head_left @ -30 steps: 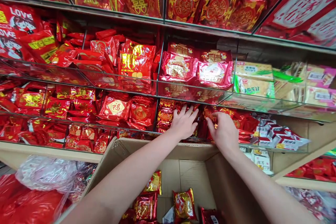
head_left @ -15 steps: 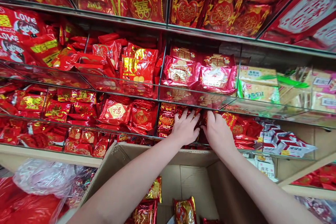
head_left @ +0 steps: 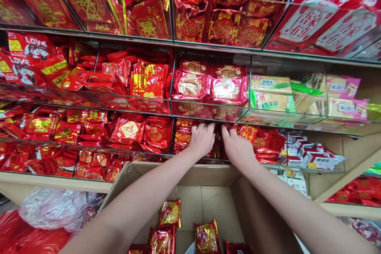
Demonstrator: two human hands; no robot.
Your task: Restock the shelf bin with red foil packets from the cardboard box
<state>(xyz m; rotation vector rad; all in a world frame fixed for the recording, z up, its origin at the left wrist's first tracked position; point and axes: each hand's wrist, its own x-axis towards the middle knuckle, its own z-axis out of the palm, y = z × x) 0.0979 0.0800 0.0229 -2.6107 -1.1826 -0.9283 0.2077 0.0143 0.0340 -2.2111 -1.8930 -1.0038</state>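
My left hand point(head_left: 202, 141) reaches into a lower shelf compartment with its fingers curled down together. Small red and gold snack packets point(head_left: 182, 137) stand in a stack just left of it. Beside it, in the same compartment, my right hand point(head_left: 239, 149) has its fingers bent and close together, one pointing forward. Dark packets lie in the gap between the hands. What the fingertips hold, if anything, is hidden. Red packets point(head_left: 269, 143) lie right of my right hand. Below my forearms is an open cardboard box point(head_left: 186, 174) with several packets point(head_left: 206, 238) inside.
A clear shelf panel point(head_left: 205, 111) runs close above my hands, with pink-red packets point(head_left: 192, 85) behind it. Pale cracker packs point(head_left: 272, 91) are at right, white and dark red packets point(head_left: 312, 152) below. Plastic bags point(head_left: 53, 206) lie at lower left.
The view has shifted, so the shelves sit lower and further left. My left hand's spread fingers have curled in. My right hand stays in the compartment, its finger more forward.
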